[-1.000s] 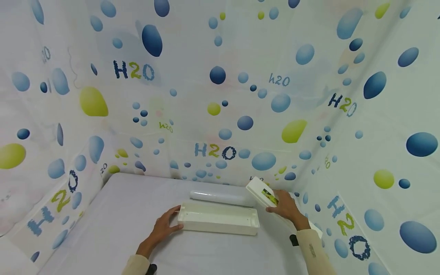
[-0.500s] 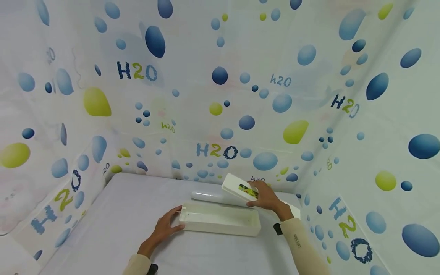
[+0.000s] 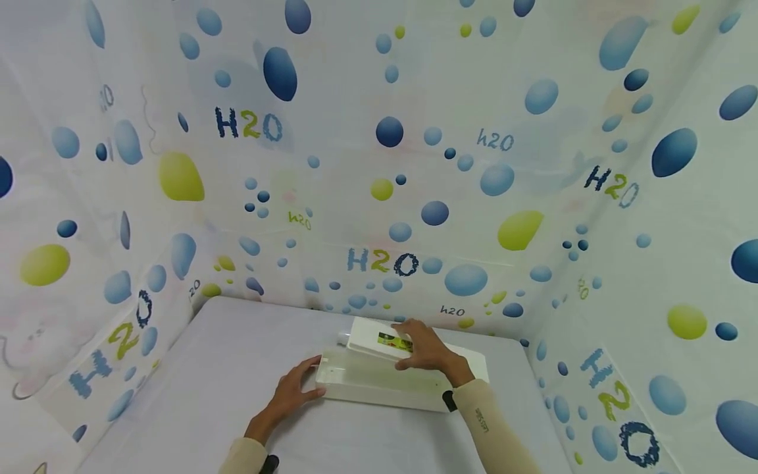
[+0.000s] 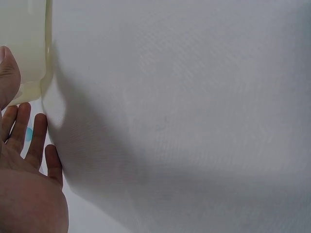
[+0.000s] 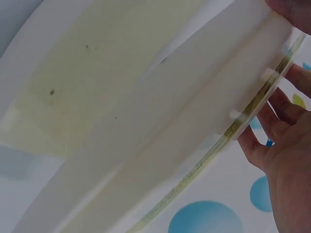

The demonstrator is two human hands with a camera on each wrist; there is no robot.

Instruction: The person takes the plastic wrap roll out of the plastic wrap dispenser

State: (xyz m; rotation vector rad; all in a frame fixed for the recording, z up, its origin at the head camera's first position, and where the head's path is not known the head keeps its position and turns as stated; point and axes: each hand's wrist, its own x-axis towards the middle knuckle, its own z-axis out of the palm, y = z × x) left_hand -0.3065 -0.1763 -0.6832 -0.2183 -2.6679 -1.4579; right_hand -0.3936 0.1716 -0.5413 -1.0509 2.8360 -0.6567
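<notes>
In the head view, a long cream plastic box [image 3: 385, 396] with an open top lies on the table. My left hand [image 3: 290, 393] holds its left end, thumb at the front and fingers round the back; the left wrist view catches that box corner [image 4: 24, 43] beside the thumb. My right hand [image 3: 428, 350] grips a long white lid [image 3: 366, 334] with a yellow-green label, tilted above the box's rear edge. From the right wrist, the lid's hollow underside [image 5: 160, 131] shows. A clear-wrapped roll [image 3: 343, 338] lies behind, mostly hidden by the lid.
A white cloth covers the table [image 3: 254, 342]. Patterned curtain walls [image 3: 331, 164] with blue and green drops and H2O lettering stand close at the back, left and right. Each wrist carries a dark strap.
My right hand has brought the lid leftward from the right side to over the box, lowering and levelling it. The left hand stays on the box end. The head view has shifted slightly.
</notes>
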